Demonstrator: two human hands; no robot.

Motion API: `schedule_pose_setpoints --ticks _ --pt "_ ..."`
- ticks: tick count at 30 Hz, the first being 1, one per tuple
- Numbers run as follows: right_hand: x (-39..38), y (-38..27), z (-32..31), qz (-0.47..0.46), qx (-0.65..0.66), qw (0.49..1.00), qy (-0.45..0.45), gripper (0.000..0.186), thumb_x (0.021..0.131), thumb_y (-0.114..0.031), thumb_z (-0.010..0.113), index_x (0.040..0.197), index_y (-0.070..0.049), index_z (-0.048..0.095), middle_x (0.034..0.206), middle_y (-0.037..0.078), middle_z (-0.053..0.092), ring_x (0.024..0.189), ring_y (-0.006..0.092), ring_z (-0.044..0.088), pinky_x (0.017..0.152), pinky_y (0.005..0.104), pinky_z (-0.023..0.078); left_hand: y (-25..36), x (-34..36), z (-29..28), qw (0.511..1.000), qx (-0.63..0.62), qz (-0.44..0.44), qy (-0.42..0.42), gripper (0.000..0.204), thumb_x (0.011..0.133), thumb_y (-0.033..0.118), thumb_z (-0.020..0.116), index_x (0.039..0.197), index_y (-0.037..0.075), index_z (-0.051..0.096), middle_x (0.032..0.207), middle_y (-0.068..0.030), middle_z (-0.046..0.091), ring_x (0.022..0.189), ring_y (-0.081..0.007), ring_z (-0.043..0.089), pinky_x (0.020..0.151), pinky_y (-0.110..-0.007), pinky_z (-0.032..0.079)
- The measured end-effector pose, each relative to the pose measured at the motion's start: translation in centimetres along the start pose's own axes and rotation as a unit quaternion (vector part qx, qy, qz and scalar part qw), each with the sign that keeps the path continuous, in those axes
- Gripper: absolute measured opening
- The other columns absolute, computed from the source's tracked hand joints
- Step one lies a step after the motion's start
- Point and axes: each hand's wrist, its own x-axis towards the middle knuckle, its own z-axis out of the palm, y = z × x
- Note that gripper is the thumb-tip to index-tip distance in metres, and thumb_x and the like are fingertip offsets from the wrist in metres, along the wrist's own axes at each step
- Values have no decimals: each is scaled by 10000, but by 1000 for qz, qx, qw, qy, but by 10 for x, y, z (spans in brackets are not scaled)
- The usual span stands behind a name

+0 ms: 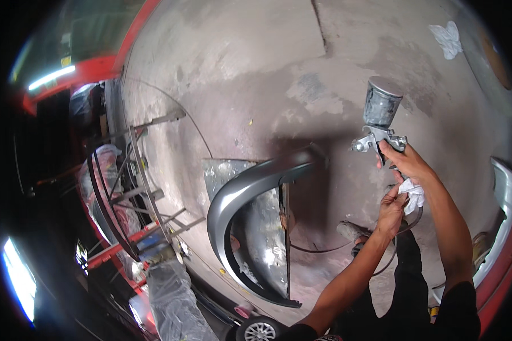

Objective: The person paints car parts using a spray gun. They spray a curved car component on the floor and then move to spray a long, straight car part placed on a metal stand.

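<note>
Right hand [407, 163] clenched around spray gun [379, 122]

Car paint workshop: spray gun [379, 122], grey fender [242, 190].

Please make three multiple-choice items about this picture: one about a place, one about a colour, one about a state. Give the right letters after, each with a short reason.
1. Where does the cup of the spray gun sit?
A. on top of the gun body
B. under the gun body
C. on the floor

2. What colour is the curved car fender panel?
A. red
B. grey
C. yellow

3. What is the state of the right hand?
A. open and empty
B. resting flat on the fender panel
C. closed around the spray gun's grip

Answers:
1. A: the metal cup stands upright above the gun body.
2. B: the panel is glossy grey, standing on the concrete floor.
3. C: the right hand's fingers wrap the grip, while the left hand reaches up to the white rag just below it.
</note>
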Motion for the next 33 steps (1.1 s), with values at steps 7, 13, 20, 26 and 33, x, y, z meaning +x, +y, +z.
schedule_pose_setpoints --ticks 7,13,20,26,33 --pt "35 21 -18 -25 33 998 -47 438 926 -506 521 872 -73 549 714 29 586 381 67 364 331 237 290 -22 -72 -92 834 537 57 113 459 935 244 561 1327 28 455 1202 -171 583 1097 -301 564 935 -370 439" --pt "63 49 -16 -54 -175 978 101 471 901 -474 568 939 -5 600 719 148 616 540 251 570 504 367 433 -84 -266 -190 515 756 -374 150 917 806 620 569 1465 94 207 1371 -277 405 1239 -443 431 1004 -493 379" --pt "43 39 15 -61 -185 968 158 496 891 -453 574 971 35 610 758 242 633 761 401 632 706 437 468 -122 -278 -201 582 604 -486 246 1402 609 782 643 1434 -68 -107 1409 -369 268 1303 -485 326 1044 -558 299" --pt "13 47 31 -59 -196 956 211 536 895 -460 568 1062 47 604 913 276 647 894 402 636 789 439 466 -127 -260 -189 492 647 -526 251 1369 625 761 643 1446 -34 -110 1389 -341 323 1278 -444 380 1048 -522 308" --pt "-35 5 44 30 -24 991 -130 331 925 -339 595 947 -8 610 746 29 628 635 132 557 605 301 467 -136 -260 -200 490 659 -512 251 1288 679 744 611 1457 -26 -68 1407 -317 321 1283 -449 374 1048 -521 307"
